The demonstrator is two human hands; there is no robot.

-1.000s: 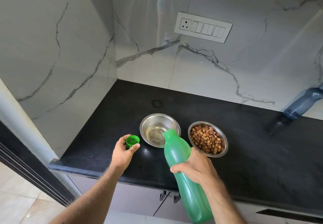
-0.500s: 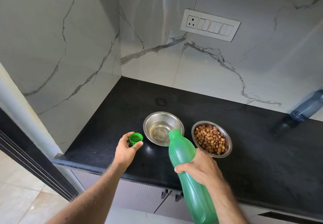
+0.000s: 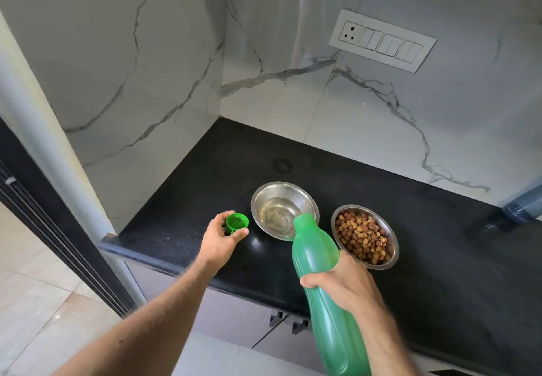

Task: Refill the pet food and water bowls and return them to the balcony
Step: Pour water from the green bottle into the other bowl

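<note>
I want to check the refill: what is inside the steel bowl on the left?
The left steel bowl holds some clear water, and its bottom shows through. The mouth of the green bottle, tilted over the near rim, covers that part, so any stream there cannot be seen.

Blue bottle (image 3: pixel 525 207) cut by right edge

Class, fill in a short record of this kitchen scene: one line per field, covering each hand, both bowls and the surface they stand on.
left hand: holds green cap above counter
right hand: grips green bottle, tilted, mouth over water bowl
water bowl: steel, some water inside
food bowl: steel, holds brown kibble, right of water bowl
counter: black stone, both bowls on it
</note>
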